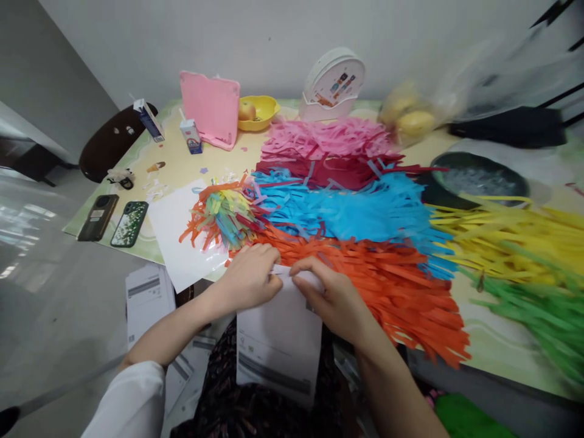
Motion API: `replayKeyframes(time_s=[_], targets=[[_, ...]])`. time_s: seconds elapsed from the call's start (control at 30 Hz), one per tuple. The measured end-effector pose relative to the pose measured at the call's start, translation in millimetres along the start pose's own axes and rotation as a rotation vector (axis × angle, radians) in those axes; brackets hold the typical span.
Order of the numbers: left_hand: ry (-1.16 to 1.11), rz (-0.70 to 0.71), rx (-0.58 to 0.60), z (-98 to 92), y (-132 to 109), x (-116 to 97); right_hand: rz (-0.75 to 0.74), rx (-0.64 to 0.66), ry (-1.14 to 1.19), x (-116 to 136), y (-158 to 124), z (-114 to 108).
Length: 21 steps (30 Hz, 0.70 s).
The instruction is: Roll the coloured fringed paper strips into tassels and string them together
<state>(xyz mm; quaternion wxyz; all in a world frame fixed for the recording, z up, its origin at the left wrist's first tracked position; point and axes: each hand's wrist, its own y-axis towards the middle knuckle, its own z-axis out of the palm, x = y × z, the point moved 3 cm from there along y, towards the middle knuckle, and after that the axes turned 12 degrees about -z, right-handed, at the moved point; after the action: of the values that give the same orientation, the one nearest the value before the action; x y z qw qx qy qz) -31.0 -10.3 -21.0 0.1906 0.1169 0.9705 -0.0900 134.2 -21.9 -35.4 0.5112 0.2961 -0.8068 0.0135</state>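
Both my hands work at the top edge of a white printed sheet that hangs in front of my lap, over the table's front edge. My left hand pinches that edge from the left, thumb against curled fingers. From the right, my right hand grips it between thumb and forefinger, a small gap from the left. Just beyond lie orange paper strips, with a multicoloured fringed bundle to their left. Blue strips spread out behind the orange ones.
Dark red strips and pink strips lie farther back; yellow strips and green strips are at right. Two phones, drink cartons, a pink stand and a yellow bowl occupy the left side.
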Motion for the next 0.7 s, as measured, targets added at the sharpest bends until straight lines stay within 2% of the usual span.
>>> replayKeyframes(time_s=[0.2,0.4,0.47,0.57,0.7], targets=[[0.051,0.158,-0.176,2.3,-6,5,0.127,0.017,0.068,-8,-2,0],[0.230,0.468,-0.483,4.0,-15,11,0.162,0.006,0.110,-14,-5,0],[0.217,0.520,-0.570,5.6,-18,13,0.161,0.004,0.110,-13,-4,1],[0.035,0.501,-0.629,8.5,-22,13,0.162,-0.005,0.109,-11,-3,2],[-0.388,0.348,-0.608,1.5,-29,21,0.177,-0.032,0.080,-13,-3,1]])
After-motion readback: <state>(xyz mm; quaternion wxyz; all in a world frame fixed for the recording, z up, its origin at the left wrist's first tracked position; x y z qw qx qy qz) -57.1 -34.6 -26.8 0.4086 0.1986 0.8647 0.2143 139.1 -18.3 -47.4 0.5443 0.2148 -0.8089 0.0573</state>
